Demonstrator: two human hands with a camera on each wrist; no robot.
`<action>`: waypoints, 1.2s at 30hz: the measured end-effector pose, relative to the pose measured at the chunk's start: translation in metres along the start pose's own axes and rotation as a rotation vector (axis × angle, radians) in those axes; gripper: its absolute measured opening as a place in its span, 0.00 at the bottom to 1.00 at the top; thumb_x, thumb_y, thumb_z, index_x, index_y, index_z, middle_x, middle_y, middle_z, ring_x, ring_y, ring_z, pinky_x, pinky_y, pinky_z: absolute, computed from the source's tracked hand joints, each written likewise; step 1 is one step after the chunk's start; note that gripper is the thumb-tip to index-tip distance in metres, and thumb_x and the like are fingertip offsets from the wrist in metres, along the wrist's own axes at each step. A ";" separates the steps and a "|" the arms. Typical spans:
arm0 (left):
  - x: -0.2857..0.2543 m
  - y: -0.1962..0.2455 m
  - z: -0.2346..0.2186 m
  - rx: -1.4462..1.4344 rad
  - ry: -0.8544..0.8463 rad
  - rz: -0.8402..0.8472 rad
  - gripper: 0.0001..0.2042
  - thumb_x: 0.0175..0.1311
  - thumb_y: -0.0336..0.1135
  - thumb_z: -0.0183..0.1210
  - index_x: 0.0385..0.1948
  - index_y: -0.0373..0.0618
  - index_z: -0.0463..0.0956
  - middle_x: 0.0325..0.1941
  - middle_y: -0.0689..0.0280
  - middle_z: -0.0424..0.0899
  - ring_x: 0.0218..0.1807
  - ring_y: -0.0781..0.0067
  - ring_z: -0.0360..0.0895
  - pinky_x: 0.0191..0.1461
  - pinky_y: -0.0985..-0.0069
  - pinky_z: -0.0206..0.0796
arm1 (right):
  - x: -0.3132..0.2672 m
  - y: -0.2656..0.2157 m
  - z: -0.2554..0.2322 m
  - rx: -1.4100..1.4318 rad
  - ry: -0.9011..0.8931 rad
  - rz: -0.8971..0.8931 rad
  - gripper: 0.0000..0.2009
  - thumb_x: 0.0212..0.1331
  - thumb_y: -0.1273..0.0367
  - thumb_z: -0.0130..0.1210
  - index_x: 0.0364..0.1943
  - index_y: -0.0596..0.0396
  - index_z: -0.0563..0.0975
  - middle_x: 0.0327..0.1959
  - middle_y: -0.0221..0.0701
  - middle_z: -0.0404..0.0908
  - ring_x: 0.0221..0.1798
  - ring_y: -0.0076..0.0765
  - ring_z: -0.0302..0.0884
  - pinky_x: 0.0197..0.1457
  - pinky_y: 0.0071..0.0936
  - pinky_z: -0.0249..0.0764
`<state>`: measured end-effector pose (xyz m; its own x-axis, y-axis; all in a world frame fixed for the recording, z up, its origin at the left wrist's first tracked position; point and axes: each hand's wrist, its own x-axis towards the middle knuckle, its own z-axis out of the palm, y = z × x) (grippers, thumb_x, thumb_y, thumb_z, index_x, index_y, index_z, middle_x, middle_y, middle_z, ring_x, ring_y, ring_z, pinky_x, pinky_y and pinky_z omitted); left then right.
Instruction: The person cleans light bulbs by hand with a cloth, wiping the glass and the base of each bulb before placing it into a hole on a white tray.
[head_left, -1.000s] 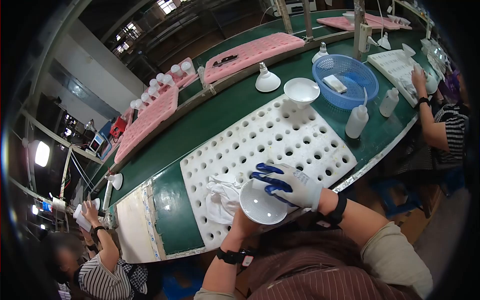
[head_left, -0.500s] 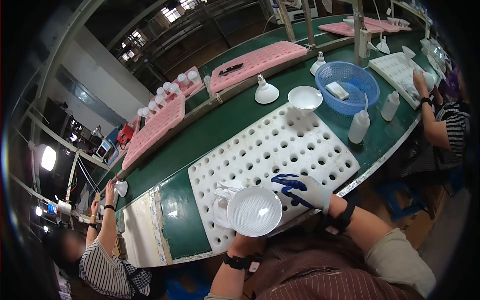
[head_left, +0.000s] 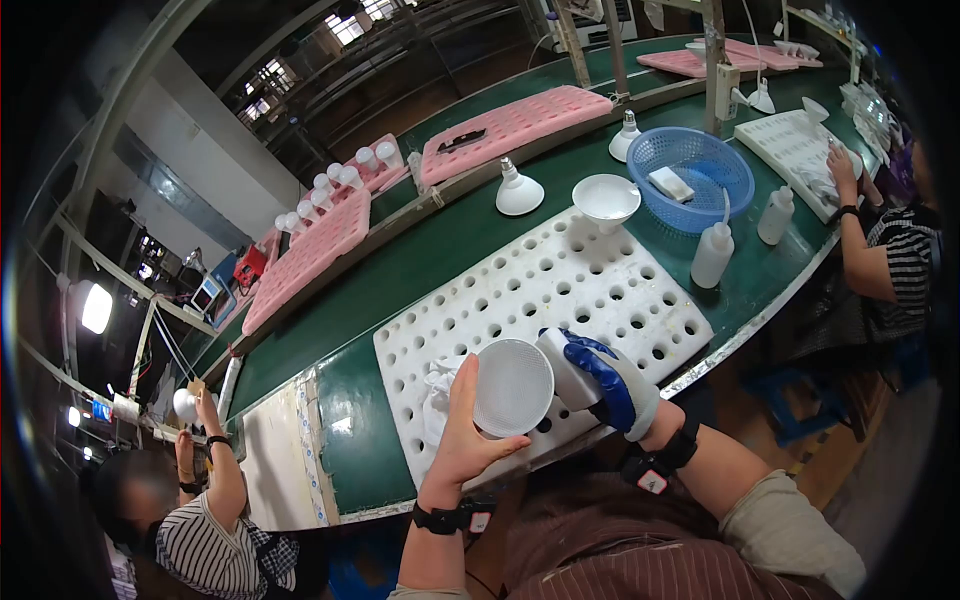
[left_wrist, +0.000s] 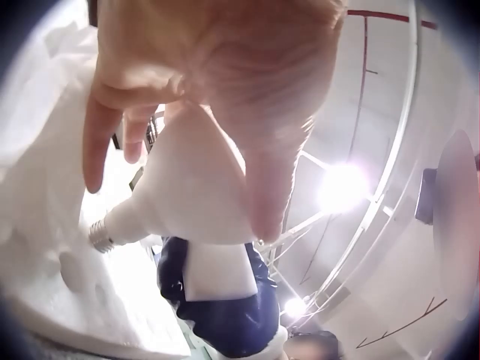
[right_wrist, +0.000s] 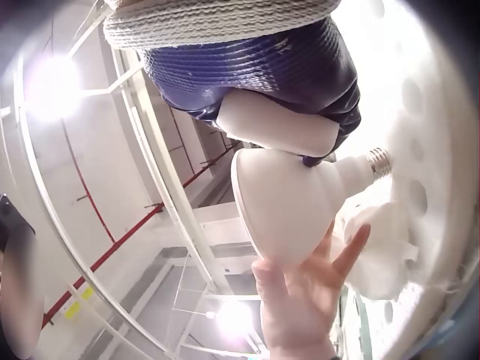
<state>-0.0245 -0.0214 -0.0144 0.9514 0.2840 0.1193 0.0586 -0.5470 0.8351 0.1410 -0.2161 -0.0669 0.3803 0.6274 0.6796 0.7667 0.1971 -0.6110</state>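
In the head view my bare left hand (head_left: pixel 467 432) holds a white reflector light bulb (head_left: pixel 514 388) between thumb and fingers, its round textured face turned up toward me. The bulb's metal screw base (right_wrist: pixel 379 162) shows in the right wrist view, pointing at the foam board. My right hand (head_left: pixel 622 392), in a white glove with blue-coated fingers, grips a white sponge block (right_wrist: pixel 279 124). That block lies right at the side of the bulb's housing. Beneath both hands is a white foam board (head_left: pixel 480 310) full of holes, with a crumpled white cloth (head_left: pixel 437 395) on it.
Another bulb (head_left: pixel 606 200) stands in the board's far corner, and more bulbs (head_left: pixel 520 190) sit behind it. A blue basket (head_left: pixel 690 215) holds a white block. Two squeeze bottles (head_left: pixel 712 258) stand at the right. People work on both sides; pink foam trays (head_left: pixel 515 130) lie beyond.
My right hand has closed round a white block and turned, bringing it to the bulb's side. The bulb has moved slightly right and up, with my left hand's fingers now showing around it.
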 end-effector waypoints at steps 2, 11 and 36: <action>-0.001 0.002 -0.011 0.281 -0.016 0.025 0.62 0.31 0.46 0.79 0.71 0.37 0.45 0.74 0.50 0.49 0.75 0.52 0.48 0.75 0.63 0.45 | 0.009 -0.002 0.009 0.072 -0.002 -0.039 0.28 0.48 0.81 0.55 0.59 0.64 0.67 0.61 0.52 0.70 0.61 0.60 0.70 0.65 0.44 0.67; -0.023 -0.024 -0.018 0.232 -0.039 -0.265 0.61 0.31 0.48 0.79 0.71 0.40 0.47 0.65 0.49 0.62 0.67 0.50 0.61 0.71 0.62 0.53 | 0.039 -0.038 0.038 0.658 -0.126 0.655 0.25 0.61 0.67 0.56 0.61 0.60 0.70 0.57 0.42 0.76 0.56 0.37 0.76 0.60 0.29 0.70; -0.025 -0.020 0.004 0.287 0.099 -0.192 0.60 0.28 0.50 0.79 0.68 0.40 0.51 0.68 0.50 0.60 0.70 0.50 0.57 0.73 0.61 0.51 | 0.012 -0.006 0.037 -0.423 -0.348 0.210 0.24 0.57 0.64 0.55 0.60 0.49 0.72 0.63 0.40 0.69 0.61 0.48 0.68 0.62 0.43 0.65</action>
<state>-0.0484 -0.0210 -0.0366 0.8816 0.4704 0.0382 0.3293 -0.6711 0.6642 0.1220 -0.1820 -0.0703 0.4088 0.8453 0.3441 0.8602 -0.2310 -0.4545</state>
